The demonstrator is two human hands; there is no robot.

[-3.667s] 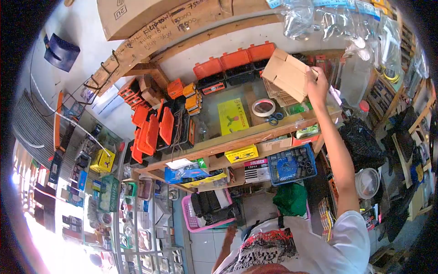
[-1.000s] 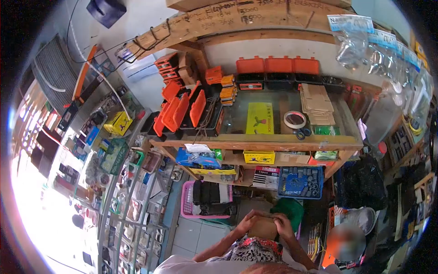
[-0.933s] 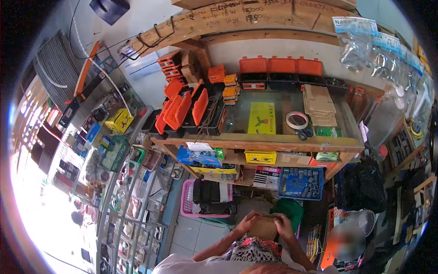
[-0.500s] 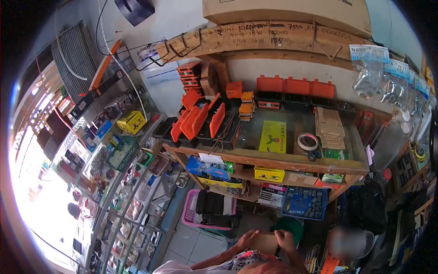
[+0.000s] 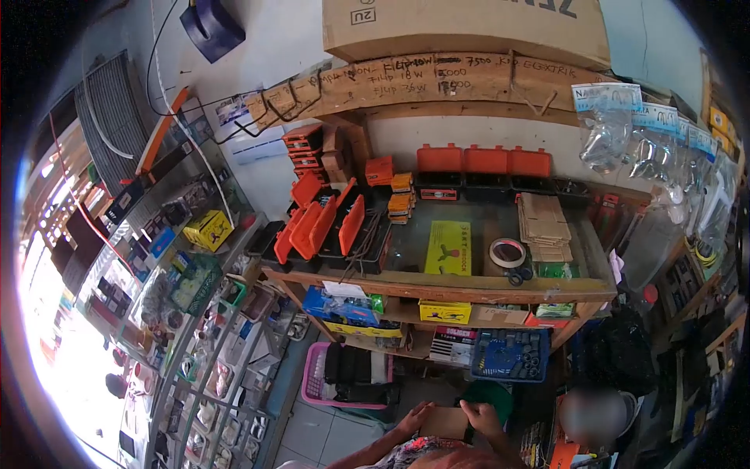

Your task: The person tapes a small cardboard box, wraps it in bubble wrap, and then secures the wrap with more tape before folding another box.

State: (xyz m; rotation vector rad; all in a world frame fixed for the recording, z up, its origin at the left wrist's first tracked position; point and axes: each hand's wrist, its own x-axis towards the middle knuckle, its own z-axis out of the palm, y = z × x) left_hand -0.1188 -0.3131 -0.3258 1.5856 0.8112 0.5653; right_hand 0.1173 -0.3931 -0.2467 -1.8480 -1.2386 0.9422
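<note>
At the bottom of the view I hold a flat brown piece of cardboard (image 5: 444,424) in front of my body. My left hand (image 5: 416,417) is closed on its left edge. On the other side, my right hand (image 5: 481,418) grips the upper right corner, with the thumb toward the cardboard. A dark green round container (image 5: 492,395) sits just beyond my right hand. Similar brown cardboard pieces (image 5: 544,225) lie stacked on the table, near a roll of tape (image 5: 507,253) and dark-handled scissors (image 5: 519,276).
A wooden table (image 5: 437,287) stands ahead, bearing orange-lidded boxes (image 5: 314,227) and a yellow-green box (image 5: 449,247). Below are a blue tray (image 5: 509,377) and a pink basket (image 5: 314,378). Glass shelves (image 5: 187,367) line the left; plastic packets (image 5: 608,137) hang at right.
The view has shifted slightly, so the table and shelves appear further left. Both hands keep hold of the cardboard, which now shows a little higher.
</note>
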